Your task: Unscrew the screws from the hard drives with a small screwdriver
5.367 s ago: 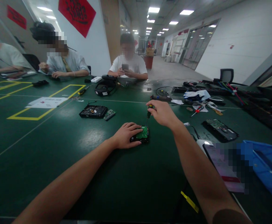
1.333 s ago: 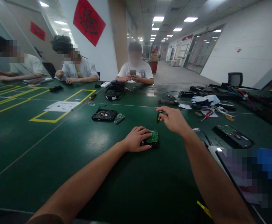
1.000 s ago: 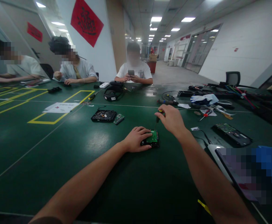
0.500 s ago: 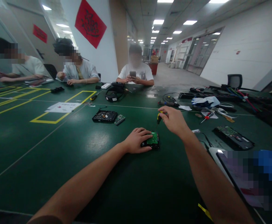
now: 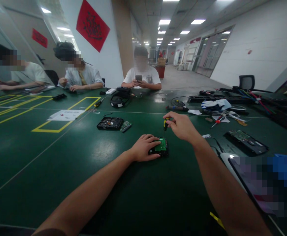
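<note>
Left hand: spread grip holding black-and-green rectangular drive
Right hand: grip closed round yellow-and-black screwdriver, at drive's far edge

Open near tabletop, left fingers over drive

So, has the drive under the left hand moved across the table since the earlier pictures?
No, no visible shift either way: the drive under the left hand keeps its place against the loose circuit board farther off to its left.
</note>
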### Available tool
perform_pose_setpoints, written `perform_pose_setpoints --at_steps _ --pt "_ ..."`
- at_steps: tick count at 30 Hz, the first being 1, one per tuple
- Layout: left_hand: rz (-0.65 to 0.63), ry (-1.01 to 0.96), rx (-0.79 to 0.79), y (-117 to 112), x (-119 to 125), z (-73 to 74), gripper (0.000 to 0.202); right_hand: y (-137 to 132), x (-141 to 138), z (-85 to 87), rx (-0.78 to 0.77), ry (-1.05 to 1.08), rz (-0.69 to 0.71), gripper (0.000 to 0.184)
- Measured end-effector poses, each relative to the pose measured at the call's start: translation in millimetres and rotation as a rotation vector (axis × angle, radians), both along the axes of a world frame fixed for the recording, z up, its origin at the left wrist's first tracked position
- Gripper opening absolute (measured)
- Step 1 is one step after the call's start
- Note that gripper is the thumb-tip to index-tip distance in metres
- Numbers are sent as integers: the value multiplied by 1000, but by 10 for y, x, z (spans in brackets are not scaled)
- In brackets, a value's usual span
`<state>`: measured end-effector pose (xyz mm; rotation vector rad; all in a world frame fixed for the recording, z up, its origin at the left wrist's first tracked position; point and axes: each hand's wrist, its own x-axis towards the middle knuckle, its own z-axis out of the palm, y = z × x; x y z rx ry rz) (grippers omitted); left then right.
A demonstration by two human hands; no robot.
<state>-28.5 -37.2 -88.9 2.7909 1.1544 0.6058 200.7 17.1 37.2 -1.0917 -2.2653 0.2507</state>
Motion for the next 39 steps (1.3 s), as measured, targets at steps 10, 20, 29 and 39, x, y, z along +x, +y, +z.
perform_pose_setpoints --at_steps 10,20,29,39 --pt "2 -1 -3 7 -6 -8 70 4 -34 -41 173 -146 -230 19" --pt "-8 -5 -3 17 -9 -18 71 61 71 -12 -51 -18 -24 27" --pt "-10 -5 -3 26 -5 -32 71 52 61 -7 94 -55 -93 16" --pt "-9 5 -6 16 19 9 69 62 70 3 46 -38 -19 20"
